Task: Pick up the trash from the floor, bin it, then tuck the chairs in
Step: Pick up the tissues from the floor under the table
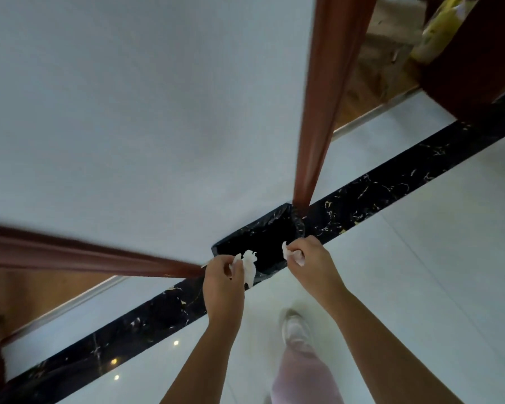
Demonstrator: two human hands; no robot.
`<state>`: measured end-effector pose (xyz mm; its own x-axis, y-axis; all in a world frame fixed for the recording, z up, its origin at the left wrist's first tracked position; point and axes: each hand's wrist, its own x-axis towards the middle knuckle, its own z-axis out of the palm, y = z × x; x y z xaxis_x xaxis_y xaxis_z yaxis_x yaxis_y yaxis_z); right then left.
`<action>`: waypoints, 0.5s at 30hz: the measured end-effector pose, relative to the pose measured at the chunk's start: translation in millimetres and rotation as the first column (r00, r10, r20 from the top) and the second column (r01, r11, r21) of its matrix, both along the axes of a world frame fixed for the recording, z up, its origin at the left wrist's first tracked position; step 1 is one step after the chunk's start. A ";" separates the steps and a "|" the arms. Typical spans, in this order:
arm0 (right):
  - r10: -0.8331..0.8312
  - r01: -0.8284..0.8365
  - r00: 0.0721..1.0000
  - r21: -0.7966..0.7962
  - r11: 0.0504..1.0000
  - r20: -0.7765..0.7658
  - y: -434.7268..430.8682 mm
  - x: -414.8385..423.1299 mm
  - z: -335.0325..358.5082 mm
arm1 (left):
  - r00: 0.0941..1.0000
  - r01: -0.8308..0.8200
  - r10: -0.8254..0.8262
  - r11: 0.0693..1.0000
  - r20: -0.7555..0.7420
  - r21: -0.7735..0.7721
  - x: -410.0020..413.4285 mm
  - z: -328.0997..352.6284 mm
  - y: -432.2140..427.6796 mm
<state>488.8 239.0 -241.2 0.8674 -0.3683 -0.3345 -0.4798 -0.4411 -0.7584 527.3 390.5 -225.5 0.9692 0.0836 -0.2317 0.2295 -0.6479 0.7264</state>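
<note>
Rectangular bin lined with a black plastic bag: stands against the white wall. Left hand: at the bin's near-left rim, fingers curled round a crumpled white tissue. Right hand: at the bin's near-right rim, fingers clamped on a smaller white tissue wad.

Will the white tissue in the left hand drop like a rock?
Probably not. The tissue looks thin and crumpled, so it is likely light and floppy. It hangs limp from the left hand, so it would probably flutter down.
</note>
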 end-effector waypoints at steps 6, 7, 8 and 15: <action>0.033 -0.031 0.997 0.032 0.999 -0.063 2.4 35.7 -78.5 | 0.998 -0.039 0.041 0.999 -0.045 0.037 31.3 -76.1 -12.8; 0.036 -0.034 0.997 0.037 0.999 -0.066 4.2 40.5 -87.6 | 0.998 -0.046 0.048 0.998 -0.045 0.041 34.6 -86.3 -14.6; 0.042 -0.039 0.997 0.041 0.998 -0.068 5.9 45.1 -95.4 | 0.998 -0.053 0.055 0.998 -0.042 0.046 38.0 -95.4 -15.7; 0.133 -0.132 0.988 0.022 0.991 -0.083 3.1 53.1 -108.1 | 0.977 0.041 -0.023 0.996 -0.211 0.082 55.0 -122.5 -12.7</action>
